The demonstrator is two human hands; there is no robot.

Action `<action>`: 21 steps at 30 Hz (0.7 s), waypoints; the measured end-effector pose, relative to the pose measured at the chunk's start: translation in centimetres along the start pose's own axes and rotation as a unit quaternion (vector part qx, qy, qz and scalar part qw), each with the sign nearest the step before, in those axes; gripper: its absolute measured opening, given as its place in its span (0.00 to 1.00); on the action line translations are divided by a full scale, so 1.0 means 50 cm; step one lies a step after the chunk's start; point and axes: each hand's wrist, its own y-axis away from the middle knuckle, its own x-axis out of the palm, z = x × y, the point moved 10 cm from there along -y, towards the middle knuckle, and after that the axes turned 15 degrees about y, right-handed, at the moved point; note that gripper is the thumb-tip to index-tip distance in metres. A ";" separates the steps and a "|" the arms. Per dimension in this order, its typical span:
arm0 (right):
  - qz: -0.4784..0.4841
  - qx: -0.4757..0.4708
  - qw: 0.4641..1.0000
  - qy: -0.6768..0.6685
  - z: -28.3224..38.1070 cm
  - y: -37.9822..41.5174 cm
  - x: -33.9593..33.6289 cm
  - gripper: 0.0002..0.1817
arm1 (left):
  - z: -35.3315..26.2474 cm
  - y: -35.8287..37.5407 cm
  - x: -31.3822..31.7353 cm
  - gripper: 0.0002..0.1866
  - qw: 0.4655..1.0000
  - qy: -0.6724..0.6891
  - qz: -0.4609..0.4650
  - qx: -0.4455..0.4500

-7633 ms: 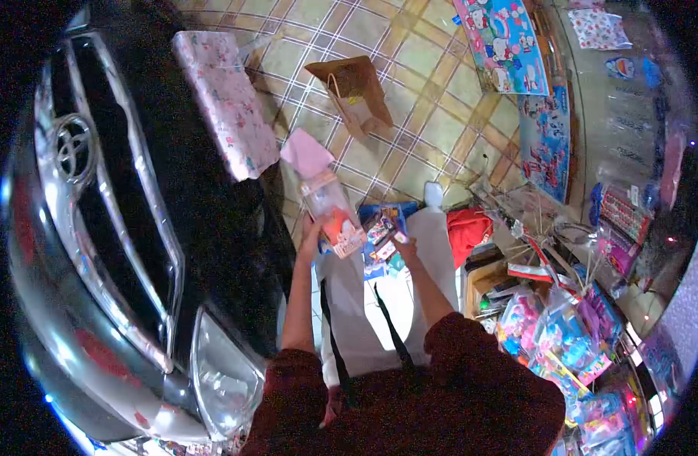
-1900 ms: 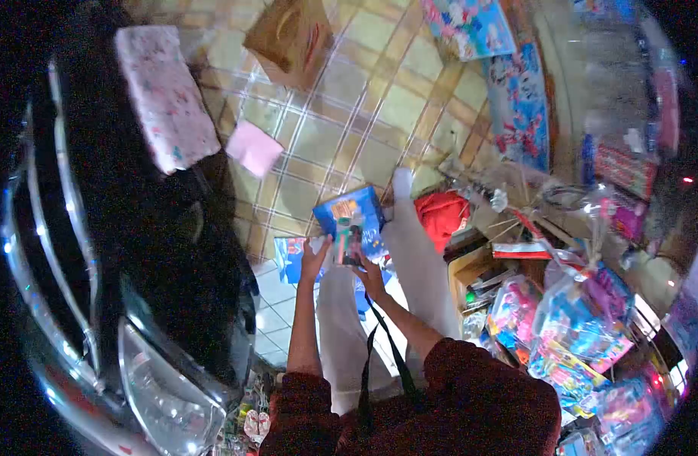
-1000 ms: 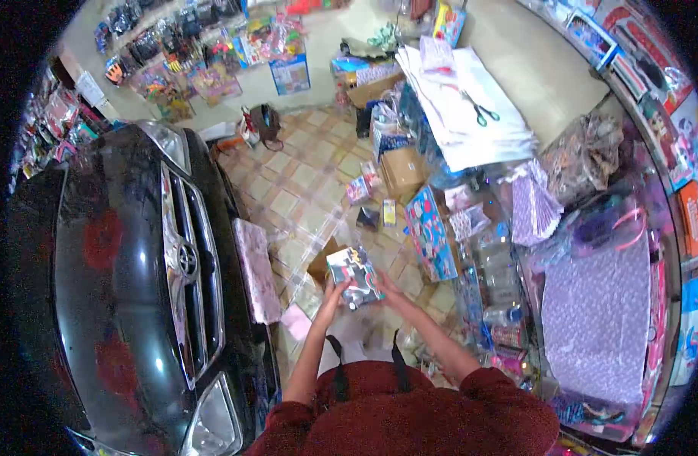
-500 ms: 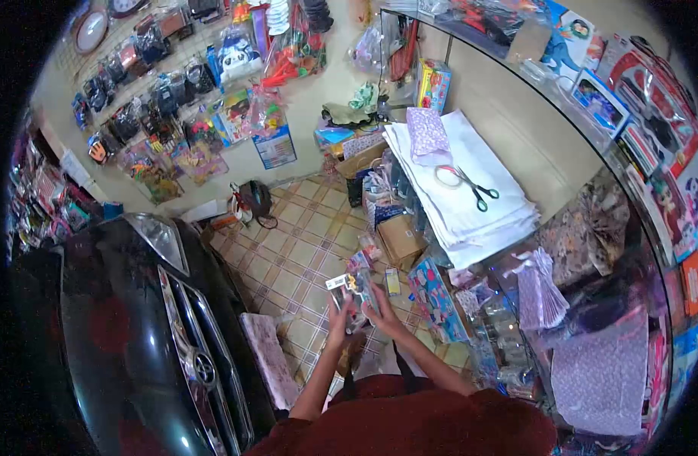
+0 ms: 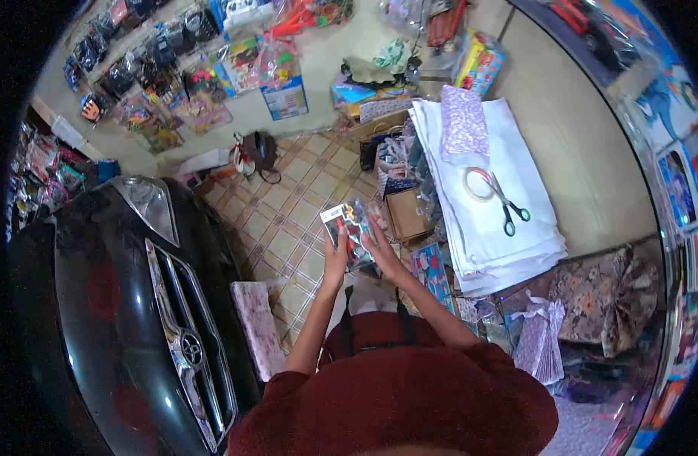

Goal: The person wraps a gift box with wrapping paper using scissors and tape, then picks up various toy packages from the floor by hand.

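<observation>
A clear plastic packet (image 5: 353, 229) with a white printed strip at its top is held in front of my body. Red, yellow and dark small contents show through it, too small to make out. My left hand (image 5: 335, 254) grips its left edge, thumb on the face. On the opposite edge, my right hand (image 5: 381, 249) has its fingers closed round the plastic. Behind the packet lies the tiled floor (image 5: 296, 182). To the right, a stack of white paper sheets (image 5: 505, 254) bears scissors (image 5: 510, 209), a tape roll (image 5: 480, 184) and a purple patterned wrapped parcel (image 5: 464, 125).
A black car front (image 5: 129, 319) takes up the left side. An open cardboard box (image 5: 407, 216) stands right of my hands. Packaged goods (image 5: 167, 61) hang on the back wall. A bag (image 5: 256, 156) sits on the floor. A glass-edged shelf (image 5: 630, 129) curves along the right.
My view has tilted and shifted, so the paper stack looks nearer. Both hands have risen in view with the packet, which now faces me more fully.
</observation>
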 end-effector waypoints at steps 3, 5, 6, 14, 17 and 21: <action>0.001 0.011 1.000 0.009 -0.026 -0.049 0.000 0.41 | -0.006 -0.056 -0.010 0.32 1.000 0.018 0.009 0.011; 0.010 0.097 0.995 0.020 -0.065 -0.083 -0.005 0.41 | 0.010 -0.086 -0.026 0.35 0.999 0.018 0.013 -0.025; 0.016 0.138 0.990 0.027 -0.089 -0.098 -0.006 0.42 | 0.016 -0.106 -0.033 0.39 0.998 0.010 0.013 -0.066; 0.129 0.256 0.938 -0.194 -0.192 -0.284 0.156 0.35 | 0.034 -0.303 -0.161 0.45 0.988 -0.044 0.023 -0.149; 0.131 0.286 0.937 -0.155 -0.196 -0.333 0.216 0.34 | 0.078 -0.372 -0.275 0.40 0.984 0.031 -0.022 -0.175; 0.106 0.294 0.940 -0.139 -0.353 -0.359 0.296 0.32 | 0.156 -0.401 -0.379 0.37 0.961 0.039 -0.095 -0.256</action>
